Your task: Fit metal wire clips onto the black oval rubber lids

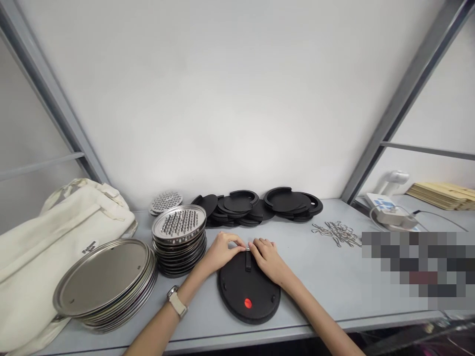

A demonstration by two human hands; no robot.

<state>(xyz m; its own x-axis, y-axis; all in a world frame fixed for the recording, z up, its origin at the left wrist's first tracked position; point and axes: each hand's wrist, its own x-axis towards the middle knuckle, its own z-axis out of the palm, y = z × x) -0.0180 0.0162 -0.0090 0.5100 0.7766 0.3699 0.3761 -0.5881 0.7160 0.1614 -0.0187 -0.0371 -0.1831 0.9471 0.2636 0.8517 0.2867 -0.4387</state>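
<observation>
A round black base (248, 296) lies on the table in front of me, with a red round sticker (248, 303) and small dark feet on its upward face. At its far edge a narrow black tab (248, 261) ends in a small bright metal wire clip (247, 249), mostly hidden by fingertips. My left hand (225, 250) is closed there, thumb and forefinger pinching at the clip. From the other side, my right hand (267, 258) has its thumb on the clip and its fingers curled over the base's rim.
Left of the base stand a stack of grater discs (180, 222) and a pile of oval metal plates (106, 277), by a cream bag (55, 242). Black round holders (237, 205) lie along the wall. Loose wire clips (337, 233) and a white device (389, 207) are at right.
</observation>
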